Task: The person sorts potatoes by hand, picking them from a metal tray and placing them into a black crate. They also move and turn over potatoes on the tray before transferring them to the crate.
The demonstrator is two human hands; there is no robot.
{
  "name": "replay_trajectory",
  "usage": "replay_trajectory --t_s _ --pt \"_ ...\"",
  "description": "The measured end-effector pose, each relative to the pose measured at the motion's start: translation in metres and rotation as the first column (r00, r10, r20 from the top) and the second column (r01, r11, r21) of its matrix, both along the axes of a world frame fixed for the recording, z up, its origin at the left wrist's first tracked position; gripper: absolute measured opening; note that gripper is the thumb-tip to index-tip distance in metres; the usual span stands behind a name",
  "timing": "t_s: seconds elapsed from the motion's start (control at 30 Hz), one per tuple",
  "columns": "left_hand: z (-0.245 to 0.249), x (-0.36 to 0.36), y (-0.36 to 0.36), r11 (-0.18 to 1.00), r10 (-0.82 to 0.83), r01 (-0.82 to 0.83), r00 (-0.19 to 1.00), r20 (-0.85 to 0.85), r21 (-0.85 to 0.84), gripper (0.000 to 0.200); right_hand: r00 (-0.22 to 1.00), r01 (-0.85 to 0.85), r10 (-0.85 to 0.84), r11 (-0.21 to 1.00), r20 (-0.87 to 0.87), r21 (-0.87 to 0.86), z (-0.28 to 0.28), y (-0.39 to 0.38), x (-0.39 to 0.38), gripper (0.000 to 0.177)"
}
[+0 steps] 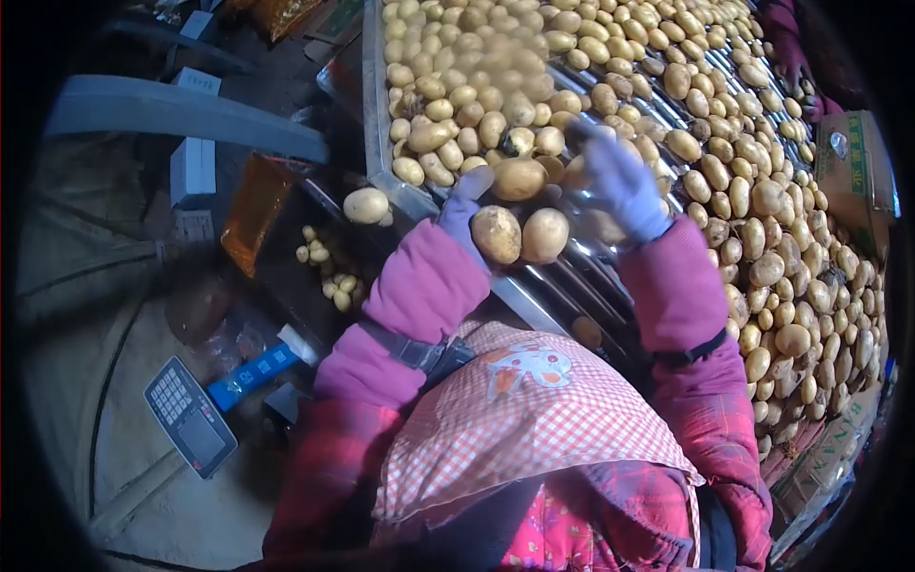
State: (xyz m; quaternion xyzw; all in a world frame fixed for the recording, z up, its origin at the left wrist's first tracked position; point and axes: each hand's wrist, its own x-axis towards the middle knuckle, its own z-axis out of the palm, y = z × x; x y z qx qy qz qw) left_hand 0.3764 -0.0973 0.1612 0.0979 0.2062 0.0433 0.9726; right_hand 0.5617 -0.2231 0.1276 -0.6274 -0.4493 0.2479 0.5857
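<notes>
My left hand (463,212), in a purple glove, is at the near edge of the roller table, against the left side of a brown-stained potato (497,234). A second large potato (545,235) touches that one on its right, and a browner potato (519,179) lies just beyond them. My right hand (620,186), also gloved, is blurred by motion above the rollers, right of these potatoes; its fingers are smeared. Whether my left fingers grip the stained potato is hard to tell, as they are partly hidden.
Many potatoes (753,229) cover the metal rollers (562,286). Left of the metal rim (376,114) are a lone potato (366,206) and small potatoes (341,286) lower down. A keypad device (191,418) lies lower left. Another person's gloved hand (796,71) is upper right, near a carton (843,162).
</notes>
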Motion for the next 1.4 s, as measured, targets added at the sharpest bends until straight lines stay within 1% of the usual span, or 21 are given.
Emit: replay_trajectory --t_s 0.03,0.07,0.1,0.23,0.33,0.5,0.6,0.7,0.73,0.83,0.87,0.9,0.97,1.0,1.03,1.07,1.1,1.17,1.2,1.37,1.4 --pt "0.006 -0.001 -0.002 0.997 0.018 -0.012 0.998 -0.068 0.081 0.066 0.959 0.176 -0.222 0.955 -0.179 -0.241 0.028 0.003 0.004 0.039" --pt "-0.006 -0.001 0.003 0.998 -0.014 0.015 1.0 -0.019 0.06 0.065 0.937 0.205 -0.11 0.941 0.333 -0.268 0.021 -0.002 0.023 0.041" --pt "-0.016 0.0 0.005 0.999 -0.007 0.008 1.0 -0.016 0.053 0.065 0.66 0.246 0.044 0.93 0.75 -0.271 0.011 -0.007 0.043 0.043" --pt "-0.012 0.002 0.003 0.992 0.054 -0.055 0.998 -0.01 -0.117 0.064 0.463 0.216 0.148 0.938 0.874 -0.273 -0.01 0.005 0.052 0.046" --pt "-0.008 -0.003 0.004 0.998 0.015 -0.018 0.999 -0.045 -0.061 0.064 0.456 0.352 0.381 0.753 0.804 -0.556 0.006 0.017 0.05 0.035" --pt "-0.019 0.002 0.004 0.998 0.069 -0.069 0.998 0.012 -0.006 0.067 0.319 0.264 0.407 0.829 0.856 -0.493 -0.01 0.001 0.054 0.038" --pt "-0.021 0.001 0.004 0.982 0.084 -0.081 0.996 0.014 -0.172 0.07 0.548 0.345 0.291 0.775 0.784 -0.529 -0.021 -0.002 0.044 0.058" --pt "-0.017 -0.004 0.002 0.997 0.073 -0.072 0.997 0.024 -0.033 0.072 0.655 0.349 0.069 0.855 0.752 -0.383 -0.017 -0.004 0.044 0.054" --pt "-0.013 -0.007 0.002 0.998 0.065 -0.065 0.998 0.016 -0.001 0.074 0.914 0.238 -0.019 0.834 0.405 -0.497 0.018 0.003 0.032 0.05" --pt "0.005 -0.017 -0.004 0.988 0.118 -0.081 0.949 0.291 -0.135 0.076 0.92 0.087 0.012 0.968 0.391 -0.234 0.031 0.004 -0.002 0.049" --pt "0.001 -0.009 0.0 0.998 0.035 -0.042 0.988 0.148 0.042 0.076 0.898 -0.004 0.122 0.963 0.422 -0.269 0.039 0.001 -0.019 0.047" --pt "-0.024 -0.026 0.005 0.998 0.035 -0.042 0.986 0.161 0.038 0.048 0.862 -0.115 0.242 0.949 0.445 -0.293 0.048 0.001 -0.039 0.045" --pt "-0.055 -0.038 0.004 0.988 0.154 -0.155 0.987 0.048 0.02 0.033 0.927 -0.32 0.363 0.898 0.097 -0.302 0.066 0.006 -0.056 0.046" --pt "-0.049 -0.047 0.003 0.987 0.125 -0.139 0.979 0.163 0.077 0.024 0.913 -0.352 0.395 0.89 0.102 -0.291 0.067 0.004 -0.058 0.045" --pt "-0.033 -0.058 0.0 0.984 0.077 -0.116 0.96 0.27 0.133 0.016 0.923 -0.383 0.38 0.89 -0.06 -0.249 0.063 0.0 -0.061 0.044" --pt "0.019 -0.075 0.006 0.989 0.149 -0.148 0.984 0.102 -0.019 0.004 0.929 -0.37 0.354 0.893 -0.11 -0.256 0.061 0.0 -0.064 0.044" --pt "0.017 -0.091 -0.001 0.883 0.302 -0.306 0.951 0.069 0.356 0.008 0.941 -0.338 0.323 0.899 -0.099 -0.277 0.064 -0.004 -0.064 0.045" --pt "-0.059 -0.145 -0.011 0.854 0.346 -0.431 0.89 0.298 0.293 0.057 0.955 -0.283 0.225 0.89 -0.195 -0.356 0.06 -0.015 -0.057 0.042" --pt "-0.019 -0.163 0.009 0.949 0.308 -0.315 0.934 0.183 0.006 0.064 0.971 -0.232 0.191 0.893 -0.143 -0.384 0.062 -0.021 -0.054 0.041" --pt "-0.05 -0.261 0.052 0.833 0.539 -0.537 0.842 0.028 0.136 0.064 0.999 -0.041 0.029 0.931 -0.037 -0.364 0.043 -0.051 -0.035 0.035" --pt "-0.054 -0.268 0.057 0.752 0.659 -0.651 0.737 -0.149 0.104 0.063 0.998 -0.061 0.053 0.937 -0.031 -0.343 0.042 -0.054 -0.032 0.035"
